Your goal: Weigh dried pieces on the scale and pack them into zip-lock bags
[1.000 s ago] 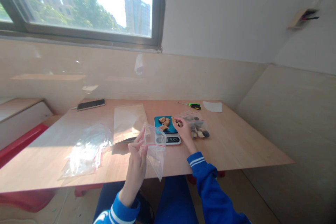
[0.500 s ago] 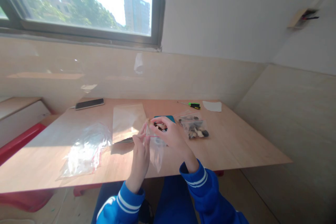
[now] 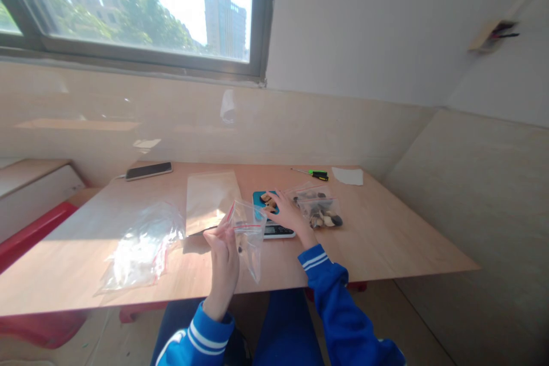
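Note:
A clear zip bag (image 3: 249, 234) with a red seal line hangs upright from my left hand (image 3: 223, 249), its top pinched between thumb and fingers. One small dark piece shows inside the bag. Behind it stands a small digital scale (image 3: 281, 233) with a blue tray (image 3: 257, 195). Tan and dark pieces (image 3: 269, 201), which look like dried mushroom slices, lie on that tray. Above them my right hand (image 3: 288, 213) reaches in from the right, fingers apart and fingertips at the pieces. Whether it touches any of them I cannot tell.
Right of the scale lie filled zip bags (image 3: 323, 216) of similar pieces. A brown paper sheet or envelope (image 3: 212, 197) and a pile of clear bags (image 3: 143, 246) are on the left. Farther back are a phone (image 3: 148, 171), screwdrivers (image 3: 317, 175) and a white paper scrap (image 3: 348, 176).
My right hand has moved from the bag's mouth rightward to the scale's tray, uncovering the pieces. A dark piece now shows in the bag, which my left hand still holds.

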Demonstrator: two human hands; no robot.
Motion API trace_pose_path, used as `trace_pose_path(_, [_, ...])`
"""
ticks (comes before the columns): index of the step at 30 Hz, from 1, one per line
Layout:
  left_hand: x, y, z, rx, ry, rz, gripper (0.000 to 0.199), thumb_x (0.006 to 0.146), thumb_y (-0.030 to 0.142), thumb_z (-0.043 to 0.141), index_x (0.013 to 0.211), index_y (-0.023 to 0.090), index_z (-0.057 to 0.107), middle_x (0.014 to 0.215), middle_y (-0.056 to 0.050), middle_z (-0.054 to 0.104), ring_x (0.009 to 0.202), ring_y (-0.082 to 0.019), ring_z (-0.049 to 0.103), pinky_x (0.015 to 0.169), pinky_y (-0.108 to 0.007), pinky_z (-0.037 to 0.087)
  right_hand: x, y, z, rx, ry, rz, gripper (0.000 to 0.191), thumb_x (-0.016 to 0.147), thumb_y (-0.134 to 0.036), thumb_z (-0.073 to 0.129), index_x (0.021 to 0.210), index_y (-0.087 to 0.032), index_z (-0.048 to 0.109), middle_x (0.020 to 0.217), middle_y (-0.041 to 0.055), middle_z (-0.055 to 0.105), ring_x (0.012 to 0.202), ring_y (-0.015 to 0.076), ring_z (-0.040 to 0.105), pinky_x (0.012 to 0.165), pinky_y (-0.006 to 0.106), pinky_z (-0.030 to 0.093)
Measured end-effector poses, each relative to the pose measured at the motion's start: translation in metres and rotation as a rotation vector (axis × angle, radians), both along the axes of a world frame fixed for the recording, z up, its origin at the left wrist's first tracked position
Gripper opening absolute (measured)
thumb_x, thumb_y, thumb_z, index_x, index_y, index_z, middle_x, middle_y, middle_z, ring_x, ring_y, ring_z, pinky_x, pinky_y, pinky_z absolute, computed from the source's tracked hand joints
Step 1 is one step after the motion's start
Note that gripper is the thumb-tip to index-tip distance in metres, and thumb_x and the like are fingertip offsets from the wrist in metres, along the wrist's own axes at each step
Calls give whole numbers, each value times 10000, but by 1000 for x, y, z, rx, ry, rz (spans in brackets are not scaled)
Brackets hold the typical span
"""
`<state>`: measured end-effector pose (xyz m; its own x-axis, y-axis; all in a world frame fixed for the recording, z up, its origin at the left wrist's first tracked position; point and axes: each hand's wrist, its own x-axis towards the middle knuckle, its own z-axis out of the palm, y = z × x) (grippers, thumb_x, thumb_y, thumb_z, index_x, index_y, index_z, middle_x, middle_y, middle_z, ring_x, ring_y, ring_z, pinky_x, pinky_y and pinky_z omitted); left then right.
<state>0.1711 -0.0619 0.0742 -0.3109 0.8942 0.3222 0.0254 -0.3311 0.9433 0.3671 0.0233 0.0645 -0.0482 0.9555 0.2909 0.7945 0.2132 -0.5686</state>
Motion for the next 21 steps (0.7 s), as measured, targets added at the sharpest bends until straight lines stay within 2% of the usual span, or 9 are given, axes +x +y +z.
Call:
trace_pose_path(1, [-1,0,-1,-7,-3,-15,300,888,463,484,995,185,453,1090,-150,656,1017,-242,643,896,-390,501,2,3,-6,-44,-59,-13,621,751,-429,698,1314,-229,530,1469,145,407,1395,331,301,1114,508,279])
trace_pose_path(3, [-2,0,-3,-18,-7,-46,303,892,474,469,991,190,437,1094,-151,658,982,-234,654,871,-382,506,3,7,-13,-74,-94,-28,581,762,-404,691,1295,-220,550,1437,156,443,1360,329,364,1090,495,319])
trace_pose_path(7, [-4,1,-5,-53,-4,-32,310,883,485,480,974,192,434,1035,-134,674,936,-231,659,822,-376,515,7,8,-19,18,-7,6,366,751,-335,702,1095,-216,672,1301,128,558,1188,275,544,1015,425,413])
trace_pose_path(11, [-5,0,-5,-41,3,16,304,874,489,500,961,200,460,1040,-118,662,980,-228,641,844,-365,508,16,8,-25,79,54,-8,234,736,-304,709,949,-208,699,1222,118,603,1150,274,565,983,427,434])
trace_pose_path(14, [-4,0,-4,-27,14,6,318,882,487,488,1005,194,468,1065,-121,652,1017,-228,630,877,-371,500,22,8,-29,125,118,-32,151,780,-280,650,897,-194,692,1170,124,634,1142,264,575,976,423,439])
trace_pose_path(21, [-3,-1,1,-31,4,-10,292,884,459,502,996,190,482,1019,-103,654,1013,-224,627,892,-378,497,24,10,-29,198,290,-75,160,789,-309,601,827,-183,693,1003,105,709,951,229,661,836,363,520])
